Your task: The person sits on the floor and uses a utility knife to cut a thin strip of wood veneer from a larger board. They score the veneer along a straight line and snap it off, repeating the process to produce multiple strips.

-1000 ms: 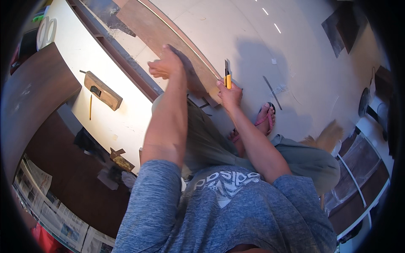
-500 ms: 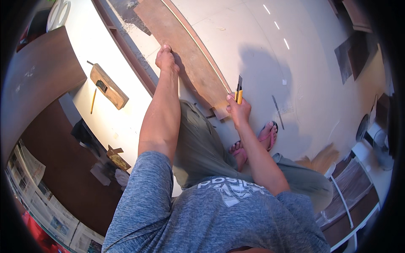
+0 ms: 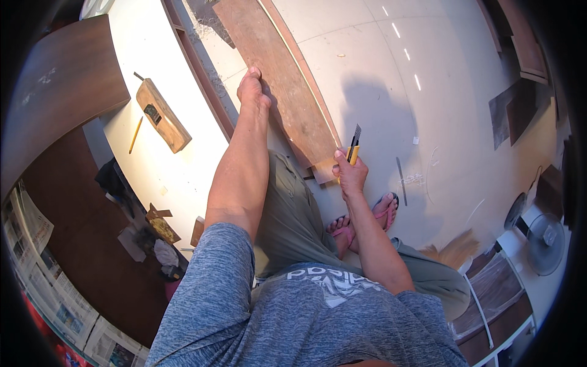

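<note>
A long brown wooden board [image 3: 282,79] slants across in front of me, with a pale strip running along its right edge. My left hand [image 3: 252,90] is closed on the board's left edge, thumb on top. At the near end of the board, my right hand [image 3: 351,175] is closed around a yellow snap-off utility knife [image 3: 353,154]. Its dark blade is out and points up, away from me. The right thumb and fingertips are against or very near the board's corner; whether they also grip it I cannot tell.
On the white tabletop [image 3: 177,189] to my left lie a wooden hand plane [image 3: 162,115] and a yellow pencil [image 3: 135,135]. A dark thin strip [image 3: 401,181] and pale shavings lie on the floor by my sandalled feet. A fan [image 3: 545,243] and a broom [image 3: 457,248] are at right.
The whole view has shifted a little. The knife's blade now tilts slightly more to the right. Both hands keep their places on the board and knife.
</note>
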`<action>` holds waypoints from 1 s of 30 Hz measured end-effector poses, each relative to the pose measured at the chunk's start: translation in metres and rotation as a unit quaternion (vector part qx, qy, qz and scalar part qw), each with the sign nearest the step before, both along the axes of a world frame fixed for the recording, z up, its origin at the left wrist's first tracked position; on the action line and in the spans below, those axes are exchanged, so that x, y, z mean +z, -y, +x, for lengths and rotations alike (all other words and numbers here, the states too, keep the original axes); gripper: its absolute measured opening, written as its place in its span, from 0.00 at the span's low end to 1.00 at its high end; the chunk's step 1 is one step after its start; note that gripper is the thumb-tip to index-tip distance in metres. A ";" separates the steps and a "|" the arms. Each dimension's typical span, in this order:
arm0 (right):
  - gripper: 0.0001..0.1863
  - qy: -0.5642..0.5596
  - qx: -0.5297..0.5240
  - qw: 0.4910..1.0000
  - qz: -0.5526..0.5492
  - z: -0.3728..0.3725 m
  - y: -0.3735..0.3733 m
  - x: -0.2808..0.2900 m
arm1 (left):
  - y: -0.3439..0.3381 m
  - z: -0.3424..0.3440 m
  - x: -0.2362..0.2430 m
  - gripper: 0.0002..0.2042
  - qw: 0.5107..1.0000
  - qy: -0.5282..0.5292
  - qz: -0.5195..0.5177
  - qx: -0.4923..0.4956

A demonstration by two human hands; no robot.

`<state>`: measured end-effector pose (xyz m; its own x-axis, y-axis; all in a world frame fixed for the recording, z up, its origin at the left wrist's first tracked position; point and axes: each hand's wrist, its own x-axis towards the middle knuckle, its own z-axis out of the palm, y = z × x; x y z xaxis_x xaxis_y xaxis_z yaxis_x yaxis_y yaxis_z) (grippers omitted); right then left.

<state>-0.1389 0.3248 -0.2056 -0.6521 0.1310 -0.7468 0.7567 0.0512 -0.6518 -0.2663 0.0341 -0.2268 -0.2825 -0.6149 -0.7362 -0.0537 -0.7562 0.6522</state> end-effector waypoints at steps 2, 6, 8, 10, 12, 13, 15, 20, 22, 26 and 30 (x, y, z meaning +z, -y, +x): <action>0.15 -0.002 0.004 1.000 0.001 0.000 0.001 0.001 | 0.000 0.002 -0.002 0.12 1.000 -0.009 -0.004 0.002; 0.16 -0.003 0.010 1.000 0.003 -0.001 0.000 0.000 | 0.001 0.003 0.001 0.13 1.000 -0.018 0.001 -0.010; 0.16 0.000 0.015 1.000 0.007 -0.001 0.000 0.002 | -0.001 0.002 0.003 0.13 1.000 -0.016 0.010 -0.005; 0.16 -0.001 0.014 1.000 0.004 0.000 0.000 0.001 | 0.001 0.001 0.001 0.13 1.000 -0.017 0.013 -0.005; 0.16 -0.007 0.008 1.000 -0.005 0.001 0.000 -0.004 | 0.006 0.004 -0.013 0.13 1.000 -0.019 0.008 -0.010; 0.16 -0.004 0.014 1.000 0.002 0.001 -0.001 -0.003 | 0.006 0.003 -0.014 0.14 1.000 -0.014 0.006 -0.012; 0.17 0.002 0.026 1.000 0.017 0.000 -0.001 -0.002 | 0.006 0.004 -0.015 0.14 1.000 -0.004 0.002 -0.016; 0.17 -0.007 0.021 1.000 0.005 0.001 -0.002 -0.001 | 0.005 0.002 -0.015 0.15 0.999 0.019 -0.011 -0.024; 0.16 -0.007 0.016 1.000 -0.002 0.000 -0.001 0.000 | 0.004 0.001 -0.012 0.15 0.999 0.024 -0.018 -0.029; 0.16 -0.010 0.007 1.000 -0.012 0.000 0.000 0.001 | 0.001 0.000 -0.011 0.17 0.999 0.032 -0.032 -0.018; 0.17 -0.013 0.003 1.000 -0.022 0.001 0.000 -0.002 | 0.002 0.000 -0.018 0.17 1.000 0.016 -0.025 0.001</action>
